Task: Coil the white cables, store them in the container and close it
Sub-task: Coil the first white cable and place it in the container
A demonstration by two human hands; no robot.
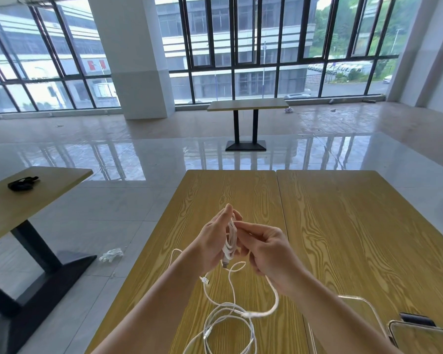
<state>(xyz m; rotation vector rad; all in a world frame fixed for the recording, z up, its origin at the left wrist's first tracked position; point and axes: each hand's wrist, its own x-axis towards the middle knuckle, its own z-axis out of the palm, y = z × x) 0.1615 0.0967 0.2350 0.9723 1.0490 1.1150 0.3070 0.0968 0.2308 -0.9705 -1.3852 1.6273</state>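
My left hand (214, 237) holds a small bundle of coiled white cable (230, 240) upright above the wooden table (343, 226). My right hand (269, 251) pinches a strand of that same cable beside the bundle. A plug end hangs just below the bundle. More loose white cables (230, 318) lie in tangled loops on the table under my forearms. The clear container (363, 315) sits at the lower right, partly hidden by my right arm, with its clear lid (425, 338) and dark clasp next to it.
A second wooden table (31, 195) with a black object (23, 183) stands to the left. A third table (247, 105) stands far ahead by the windows. A white pillar (136, 57) rises at the back. A crumpled white scrap (111, 254) lies on the tiled floor.
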